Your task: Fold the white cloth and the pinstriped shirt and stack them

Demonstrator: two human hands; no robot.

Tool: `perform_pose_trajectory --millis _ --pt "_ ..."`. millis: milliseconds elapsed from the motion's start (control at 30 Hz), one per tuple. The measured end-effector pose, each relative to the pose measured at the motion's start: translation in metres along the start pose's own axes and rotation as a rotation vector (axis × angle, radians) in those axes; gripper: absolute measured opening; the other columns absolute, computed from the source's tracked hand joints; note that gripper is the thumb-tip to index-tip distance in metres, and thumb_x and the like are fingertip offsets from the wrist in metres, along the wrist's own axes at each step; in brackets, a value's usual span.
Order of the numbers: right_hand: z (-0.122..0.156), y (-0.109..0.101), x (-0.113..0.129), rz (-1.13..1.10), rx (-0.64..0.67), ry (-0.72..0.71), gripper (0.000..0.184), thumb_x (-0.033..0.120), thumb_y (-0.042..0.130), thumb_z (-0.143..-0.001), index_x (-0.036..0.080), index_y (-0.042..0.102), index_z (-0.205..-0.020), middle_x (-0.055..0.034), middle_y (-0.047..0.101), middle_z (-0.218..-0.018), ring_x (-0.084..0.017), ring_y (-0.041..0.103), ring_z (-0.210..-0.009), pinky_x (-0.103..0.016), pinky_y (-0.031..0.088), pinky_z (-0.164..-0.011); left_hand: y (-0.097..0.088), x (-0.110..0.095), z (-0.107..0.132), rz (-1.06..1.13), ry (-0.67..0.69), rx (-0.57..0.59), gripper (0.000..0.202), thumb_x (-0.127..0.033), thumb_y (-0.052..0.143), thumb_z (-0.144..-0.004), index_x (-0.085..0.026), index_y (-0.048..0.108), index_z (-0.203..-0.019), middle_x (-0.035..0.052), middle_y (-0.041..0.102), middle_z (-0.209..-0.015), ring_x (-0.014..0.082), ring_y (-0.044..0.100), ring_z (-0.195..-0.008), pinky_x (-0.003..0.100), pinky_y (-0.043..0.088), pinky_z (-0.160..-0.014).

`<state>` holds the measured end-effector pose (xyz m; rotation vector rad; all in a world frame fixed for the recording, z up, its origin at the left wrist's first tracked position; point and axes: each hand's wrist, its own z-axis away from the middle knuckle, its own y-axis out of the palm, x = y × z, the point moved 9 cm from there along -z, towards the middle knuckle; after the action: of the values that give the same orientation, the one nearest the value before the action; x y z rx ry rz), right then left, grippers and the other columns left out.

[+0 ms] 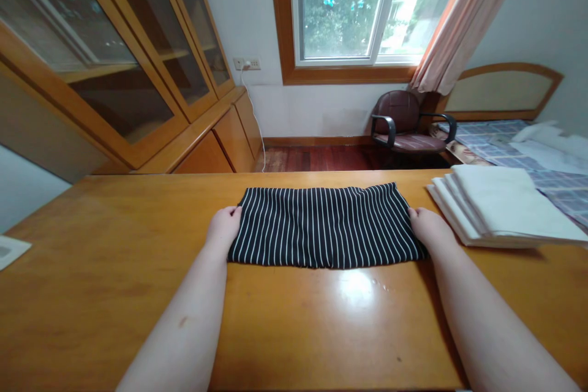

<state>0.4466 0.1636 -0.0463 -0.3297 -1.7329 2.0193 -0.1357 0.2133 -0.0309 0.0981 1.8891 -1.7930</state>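
A black cloth with white stripes (pixel 324 226), folded into a wide band, lies across the wooden table. What kind of garment or cloth it is, I cannot make out. At its left end my left hand (pixel 224 228) is closed, pinching the edge between thumb and fingers. My right hand (pixel 429 228) grips the opposite end the same way. The fingers beneath the cloth are hidden. Between the two hands the fabric is spread out, with slight ripples along its top edge.
The glossy wooden table (pixel 294 324) runs across the view. A stack of folded white cloths (pixel 500 205) sits right of my right hand. A white flat item (pixel 13 251) lies at the left edge. Beyond stand a glass-fronted cabinet (pixel 184 104), an armchair (pixel 402 119) and a bed (pixel 482 135).
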Motion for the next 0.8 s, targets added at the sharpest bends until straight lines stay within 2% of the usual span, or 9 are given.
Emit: perform_pose_trajectory --millis 100,200,333,433,533,700,800 --pt "0.000 0.000 0.001 -0.005 0.004 0.001 0.053 0.045 0.027 -0.092 0.009 0.066 -0.098 -0.0214 0.066 -0.101 -0.029 0.062 -0.096 -0.036 0.044 -0.080 -0.004 0.003 -0.001 0.005 -0.001 -0.040 0.036 -0.035 0.041 -0.087 -0.016 0.068 -0.102 0.0136 0.067 -0.109 0.0286 0.061 -0.101 0.038 0.046 -0.088" --pt "-0.001 0.002 0.000 0.010 0.025 0.001 0.047 0.041 0.032 -0.091 0.009 0.066 -0.097 -0.0213 0.066 -0.101 -0.029 0.062 -0.096 -0.035 0.044 -0.080 -0.007 0.008 -0.003 0.045 -0.045 -0.066 0.032 -0.027 0.044 -0.085 -0.016 0.066 -0.105 0.0126 0.068 -0.106 0.0265 0.062 -0.100 0.036 0.046 -0.088" --pt "-0.002 0.003 -0.002 0.014 0.037 0.005 0.045 0.038 0.032 -0.091 0.009 0.066 -0.098 -0.0214 0.066 -0.100 -0.029 0.062 -0.097 -0.035 0.043 -0.081 -0.003 0.004 -0.003 0.100 -0.032 -0.009 0.031 -0.023 0.041 -0.085 -0.017 0.062 -0.107 0.0096 0.069 -0.101 0.0234 0.063 -0.096 0.033 0.047 -0.085" --pt "0.000 0.001 -0.001 -0.004 0.021 0.012 0.051 0.044 0.030 -0.091 0.009 0.066 -0.098 -0.0217 0.066 -0.102 -0.029 0.061 -0.097 -0.036 0.044 -0.081 0.001 -0.002 0.000 0.103 0.000 0.034 0.030 -0.030 0.040 -0.087 -0.018 0.065 -0.097 0.0095 0.068 -0.103 0.0242 0.062 -0.097 0.033 0.046 -0.085" --pt "0.002 -0.005 0.000 -0.040 -0.025 0.027 0.057 0.054 0.028 -0.089 0.011 0.065 -0.097 -0.0207 0.066 -0.100 -0.030 0.062 -0.096 -0.036 0.045 -0.077 -0.001 -0.002 0.001 0.100 -0.014 0.010 0.030 -0.040 0.044 -0.085 -0.018 0.064 -0.091 0.0096 0.069 -0.098 0.0249 0.062 -0.093 0.034 0.047 -0.082" --pt "0.001 -0.006 0.001 -0.021 -0.052 0.013 0.047 0.045 0.034 -0.090 0.011 0.066 -0.094 -0.0200 0.067 -0.098 -0.030 0.062 -0.094 -0.035 0.044 -0.076 -0.004 0.001 0.000 0.108 -0.040 -0.035 0.026 -0.026 0.048 -0.083 -0.019 0.060 -0.105 0.0076 0.070 -0.094 0.0220 0.063 -0.091 0.031 0.046 -0.081" --pt "0.001 -0.003 0.000 -0.002 -0.033 0.012 0.043 0.041 0.037 -0.089 0.010 0.067 -0.093 -0.0205 0.067 -0.097 -0.030 0.062 -0.095 -0.036 0.044 -0.078 -0.002 0.000 0.002 0.037 -0.035 -0.016 0.027 -0.019 0.044 -0.083 -0.019 0.060 -0.104 0.0094 0.069 -0.098 0.0228 0.063 -0.093 0.032 0.047 -0.080"
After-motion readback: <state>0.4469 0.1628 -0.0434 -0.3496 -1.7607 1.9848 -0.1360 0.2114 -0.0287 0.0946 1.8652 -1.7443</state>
